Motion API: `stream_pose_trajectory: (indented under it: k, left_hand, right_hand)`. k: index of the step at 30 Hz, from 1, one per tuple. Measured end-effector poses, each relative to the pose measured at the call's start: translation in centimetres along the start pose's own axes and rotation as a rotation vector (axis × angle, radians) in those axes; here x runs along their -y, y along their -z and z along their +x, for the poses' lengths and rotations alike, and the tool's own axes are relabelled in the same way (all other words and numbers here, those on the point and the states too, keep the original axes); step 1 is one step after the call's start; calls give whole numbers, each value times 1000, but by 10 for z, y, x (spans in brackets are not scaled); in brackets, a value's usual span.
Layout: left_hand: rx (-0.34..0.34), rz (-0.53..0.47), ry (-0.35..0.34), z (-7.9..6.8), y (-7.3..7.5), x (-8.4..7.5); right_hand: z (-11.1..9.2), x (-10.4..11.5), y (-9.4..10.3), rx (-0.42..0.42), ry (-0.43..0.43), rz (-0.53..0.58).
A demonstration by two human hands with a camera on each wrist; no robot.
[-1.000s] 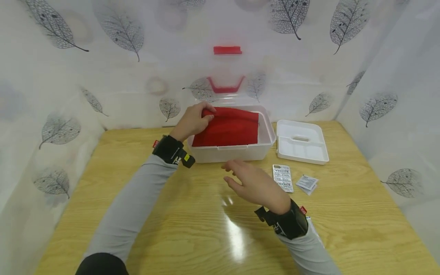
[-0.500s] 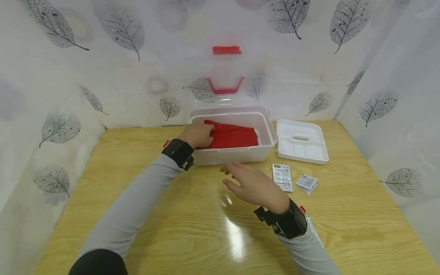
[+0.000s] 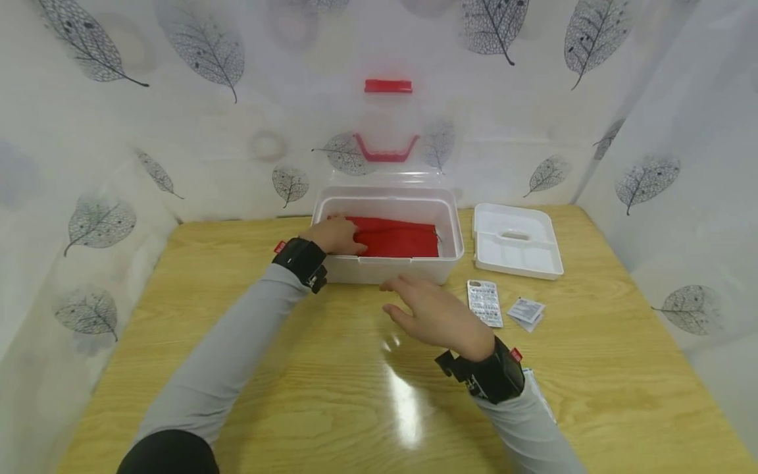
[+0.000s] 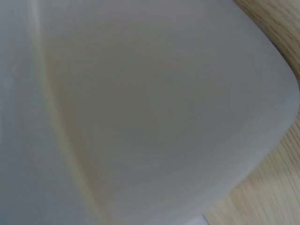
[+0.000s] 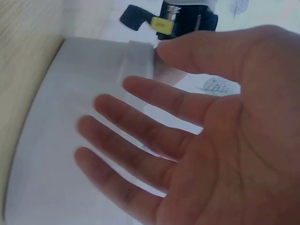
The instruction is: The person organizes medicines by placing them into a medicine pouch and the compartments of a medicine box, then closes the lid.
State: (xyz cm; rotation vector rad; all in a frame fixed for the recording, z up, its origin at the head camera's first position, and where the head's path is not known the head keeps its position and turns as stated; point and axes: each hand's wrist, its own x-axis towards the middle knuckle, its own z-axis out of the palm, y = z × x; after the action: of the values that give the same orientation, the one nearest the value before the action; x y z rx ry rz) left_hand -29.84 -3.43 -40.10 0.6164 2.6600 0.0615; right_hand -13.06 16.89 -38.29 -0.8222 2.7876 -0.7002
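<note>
A red fabric pouch (image 3: 397,238) lies inside a white plastic box (image 3: 408,268) at the back of the table. My left hand (image 3: 333,236) reaches over the box's left side and rests on the pouch, thumb and forefinger spread apart; its other fingertips are hidden. Only the box's pale wall (image 4: 164,108) fills the left wrist view. In front of the box my right hand (image 3: 441,316) hovers and holds nothing. The right wrist view shows that hand (image 5: 201,154) with its fingers apart, the box's front wall (image 5: 56,154) behind them.
The box's clear lid, with a red handle (image 3: 386,157) and red latch (image 3: 387,86), stands raised behind it. Rightward lie a white tray (image 3: 521,257), a silver printed pack (image 3: 484,304) and small white packets (image 3: 526,311). A white strip (image 3: 540,395) shows beside my right sleeve.
My left hand has lowered the raised pouch flat into the box, then moved slightly left. The box has shifted a little left. My right hand has stayed nearly still.
</note>
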Motion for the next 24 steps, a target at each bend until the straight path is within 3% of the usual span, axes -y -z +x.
stream_pose_trajectory:
  k: [3,6,11,16,19,24]
  left_hand:
    - [102,-97,28,0,0,4]
    - [98,-136,16,2,-3,9]
    - [-101,-258,-121,-3,2,9]
    - [-220,-331,-222,-30,11,-5]
    - [-280,-338,-224,-49,5,-13]
    - [-469,-345,-273,-85,-16,-21]
  right_hand:
    - [5,-8,-2,-35,4,-8]
    - [9,-16,-6,-63,12,-14]
    - [12,-22,-10,-72,19,13]
    - [14,-26,-11,-96,4,10]
    - [14,-28,-13,-102,-8,-2]
    - [14,-33,-16,-96,-23,-5]
